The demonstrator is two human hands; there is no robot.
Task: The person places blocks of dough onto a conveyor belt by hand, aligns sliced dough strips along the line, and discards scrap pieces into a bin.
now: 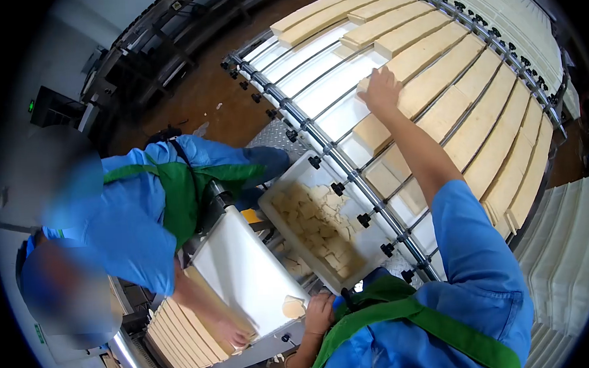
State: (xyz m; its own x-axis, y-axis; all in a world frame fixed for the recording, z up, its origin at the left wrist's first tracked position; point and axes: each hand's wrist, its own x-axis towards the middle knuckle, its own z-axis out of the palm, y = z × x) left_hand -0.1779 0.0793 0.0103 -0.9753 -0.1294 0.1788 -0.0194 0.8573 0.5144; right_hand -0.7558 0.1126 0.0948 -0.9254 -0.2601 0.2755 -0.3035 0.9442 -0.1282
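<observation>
My right hand [381, 91] reaches far out over the slatted conveyor, its fingers closed on the end of a pale yellow slab [364, 85]. More long pale slabs [447, 112] lie in lanes divided by thin rods, just beyond and beside that hand. My left hand [319, 314] is low near my body, fingers curled at the end of a white belt [239, 273]; what they grip, if anything, is hidden. Close to it, a broken pale piece [293, 307] rests on the belt's corner.
A white bin [297, 240] with many broken pale pieces stands between the two conveyors. A metal rail with black knobs [338, 188] edges the large conveyor. At left, a co-worker in blue with a green apron [175, 197] has a hand [234, 335] on strips [183, 340].
</observation>
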